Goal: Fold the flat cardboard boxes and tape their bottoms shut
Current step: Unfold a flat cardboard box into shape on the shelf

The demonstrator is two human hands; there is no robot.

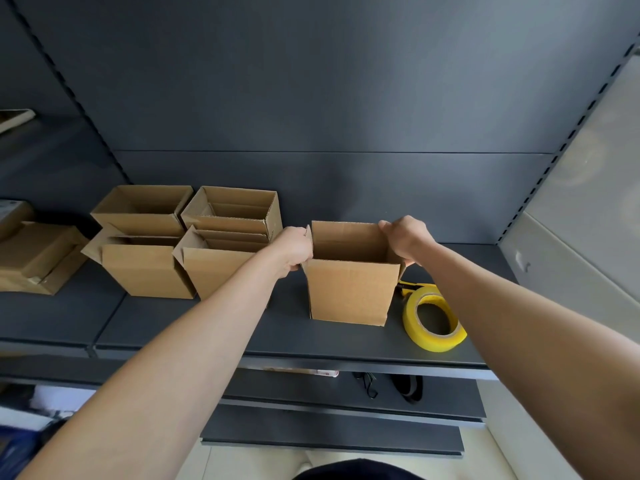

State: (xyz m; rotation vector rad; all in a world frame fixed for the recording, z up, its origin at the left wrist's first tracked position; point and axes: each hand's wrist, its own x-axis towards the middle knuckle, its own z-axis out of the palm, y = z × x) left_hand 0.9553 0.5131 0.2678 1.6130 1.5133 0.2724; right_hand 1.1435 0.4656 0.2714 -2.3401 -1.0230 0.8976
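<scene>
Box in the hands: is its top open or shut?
Open. The box stands upright and its inside wall shows; the left hand and right hand grip its top edges.

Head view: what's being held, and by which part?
The open cardboard box, upright, held at its top: the left hand grips the top left edge, the right hand the top right edge. The yellow tape roll lies untouched.

The scene is softly lit from the right (a pale sheen is spread across the back panel (pixel 398 81)), straight lines are bowed at the edges, and the lower-left corner is blurred.
</scene>
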